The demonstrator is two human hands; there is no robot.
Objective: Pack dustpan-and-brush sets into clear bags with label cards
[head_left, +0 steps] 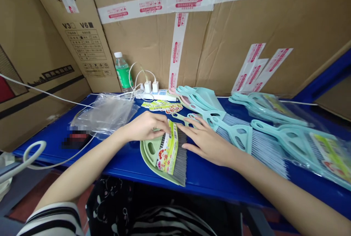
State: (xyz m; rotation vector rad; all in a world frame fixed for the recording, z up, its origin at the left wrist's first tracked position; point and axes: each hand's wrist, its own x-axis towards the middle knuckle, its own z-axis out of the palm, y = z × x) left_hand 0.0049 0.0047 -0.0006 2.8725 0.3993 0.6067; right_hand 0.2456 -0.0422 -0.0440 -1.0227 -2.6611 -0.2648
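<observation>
A green dustpan with a grey-bristled brush lies at the front edge of the blue table. Across them sits a yellow and white printed label. My left hand is at the label's top end, its thumb and fingers pinched together there; whether it grips the label is hard to make out. My right hand has its fingers spread beside the brush's upper part, with the fingertips near the green handle. Right of it lie turquoise brushes with pale bristles.
Clear plastic bags lie at the left, by a dark blurred object. Behind are loose labels, a power strip and a bottle. Bagged turquoise sets lie at right; cardboard stands behind.
</observation>
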